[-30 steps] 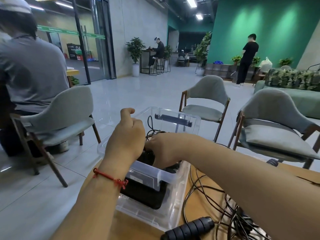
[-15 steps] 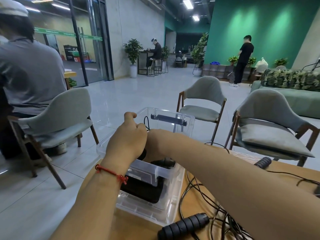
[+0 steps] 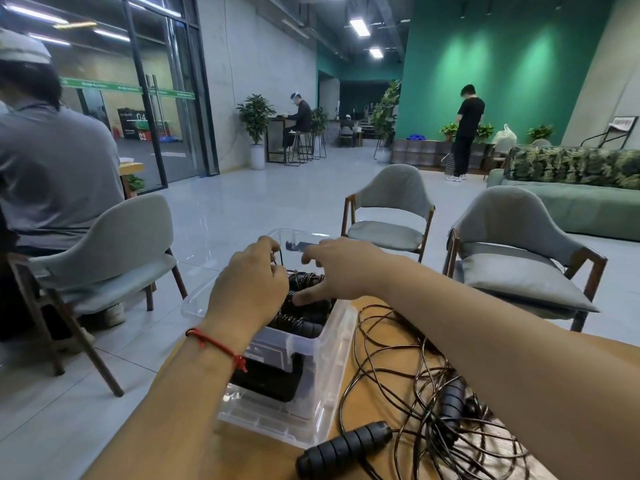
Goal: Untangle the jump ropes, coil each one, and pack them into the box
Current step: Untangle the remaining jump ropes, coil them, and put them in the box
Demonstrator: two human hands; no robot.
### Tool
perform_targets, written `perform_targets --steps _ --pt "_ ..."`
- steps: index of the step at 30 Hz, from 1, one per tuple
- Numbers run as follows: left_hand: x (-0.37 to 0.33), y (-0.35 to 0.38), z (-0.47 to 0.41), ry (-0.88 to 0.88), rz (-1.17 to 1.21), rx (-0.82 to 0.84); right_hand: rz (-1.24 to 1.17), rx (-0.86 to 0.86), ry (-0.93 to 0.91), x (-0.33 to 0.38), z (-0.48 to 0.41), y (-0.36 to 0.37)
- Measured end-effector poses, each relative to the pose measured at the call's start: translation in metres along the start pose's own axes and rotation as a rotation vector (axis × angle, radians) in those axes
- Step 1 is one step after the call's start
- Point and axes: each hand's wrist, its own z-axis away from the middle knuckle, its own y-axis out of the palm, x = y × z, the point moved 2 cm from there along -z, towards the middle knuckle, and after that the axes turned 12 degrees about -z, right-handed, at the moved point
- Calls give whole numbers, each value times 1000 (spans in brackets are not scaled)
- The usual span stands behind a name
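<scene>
A clear plastic box [image 3: 313, 344] sits at the wooden table's left edge with coiled black jump ropes [image 3: 304, 323] inside. My left hand [image 3: 247, 289] hovers over the box, fingers curled, pinching a thin black cord that rises from the coils. My right hand [image 3: 341, 266] is spread above the box's middle, its thumb pointing down onto the coiled rope. A tangle of black jump ropes [image 3: 412, 386] lies on the table [image 3: 377, 351] right of the box. One ribbed handle [image 3: 343, 448] lies in front and another handle [image 3: 453, 400] within the tangle.
Grey chairs stand close: one left of the table [image 3: 114, 244], two beyond it [image 3: 391, 202] [image 3: 519, 244]. A seated person in grey [image 3: 52, 168] is at the left. Other people stand or sit far off. A green sofa [image 3: 581, 206] is at the right.
Both hands have risen from deep inside the box toward its top. My right hand has opened and spread. More of the table's tangle has come into view.
</scene>
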Motion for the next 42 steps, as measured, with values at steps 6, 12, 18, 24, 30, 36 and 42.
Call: perform_targets --steps 6,12,18,24,30,36,42 --pt "-53 -1 5 128 35 -24 -10 -61 99 -36 35 -21" --pt "-110 9 14 241 61 8 -27 -141 167 -83 83 -43" --pt "-171 41 27 360 63 92 -74 -184 236 -138 154 -53" --pt "-218 85 41 432 20 225 -109 -175 327 -187 208 -39" --pt "-232 133 47 469 -69 381 -290 -161 422 -236 224 -2" --pt "-233 194 48 492 -183 604 -367 -172 439 -259 210 50" --pt "-240 219 46 435 -189 587 -461 -276 467 -278 193 72"
